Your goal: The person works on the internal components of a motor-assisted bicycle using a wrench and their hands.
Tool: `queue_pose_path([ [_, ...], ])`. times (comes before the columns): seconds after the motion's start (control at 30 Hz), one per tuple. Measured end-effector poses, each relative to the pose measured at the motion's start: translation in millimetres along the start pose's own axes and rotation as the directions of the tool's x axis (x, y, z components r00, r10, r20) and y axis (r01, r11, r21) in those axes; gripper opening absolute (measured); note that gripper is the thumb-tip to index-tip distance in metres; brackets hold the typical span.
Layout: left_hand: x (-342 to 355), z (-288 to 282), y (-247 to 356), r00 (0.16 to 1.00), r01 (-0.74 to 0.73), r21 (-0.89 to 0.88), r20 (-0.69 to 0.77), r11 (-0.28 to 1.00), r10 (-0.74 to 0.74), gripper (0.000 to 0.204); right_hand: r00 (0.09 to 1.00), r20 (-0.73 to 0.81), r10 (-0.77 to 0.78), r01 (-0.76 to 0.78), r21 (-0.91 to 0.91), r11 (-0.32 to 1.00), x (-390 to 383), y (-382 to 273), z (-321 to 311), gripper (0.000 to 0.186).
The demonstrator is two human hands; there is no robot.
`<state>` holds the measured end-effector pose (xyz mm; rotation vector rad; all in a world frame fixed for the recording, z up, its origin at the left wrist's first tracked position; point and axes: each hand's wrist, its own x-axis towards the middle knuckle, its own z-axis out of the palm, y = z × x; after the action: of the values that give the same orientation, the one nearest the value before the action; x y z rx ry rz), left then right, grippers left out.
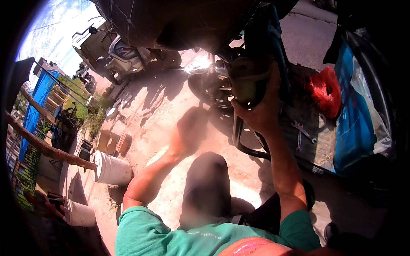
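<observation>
Green shirt (200, 237), dark bulk (171, 19) overhead, right fingers (273, 80) half-curled around rounded part (244, 88), left fingers (192, 123) unclear in shadow, red bag (318, 87)

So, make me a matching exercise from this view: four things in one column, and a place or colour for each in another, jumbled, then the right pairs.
Things:
1. Bag
2. Wrenches
3. Shirt
4. Right hand

Places or colours:
A. Green
B. Around a rounded part
C. Red
D. Lying on the ridged floor panel

Right pairs: 1-C, 2-D, 3-A, 4-B.
</observation>
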<state>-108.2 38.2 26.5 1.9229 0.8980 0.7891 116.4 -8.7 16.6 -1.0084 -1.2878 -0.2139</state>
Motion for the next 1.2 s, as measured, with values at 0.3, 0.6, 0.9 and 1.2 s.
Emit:
queue_pose_path([
  [0.3,23.5,-6.4,7.4,0.964,-0.254,0.206,0.128,0.945,0.232,0.027,0.999,-0.022,0.044,-0.043,0.044,0.998,-9.3,10.9,8.8,0.125],
  [0.6,24.0,-8.5,36.7,0.987,-0.129,0.122,0.116,0.984,0.115,0.033,0.999,-0.039,0.035,-0.035,-0.005,0.999,-11.3,12.6,9.0,0.126],
  [0.9,73.4,23.0,-44.8,0.948,-0.307,0.281,0.004,0.909,0.319,0.017,0.999,-0.037,0.022,-0.023,-0.011,1.000,-11.9,14.6,12.2,0.127],
  [1.2,292.2,-3.1,-35.6,0.510,-0.613,0.694,-0.019,0.378,0.860,0.032,0.999,0.030,-0.026,0.031,-0.146,0.989,-9.3,18.2,11.6,0.129],
])
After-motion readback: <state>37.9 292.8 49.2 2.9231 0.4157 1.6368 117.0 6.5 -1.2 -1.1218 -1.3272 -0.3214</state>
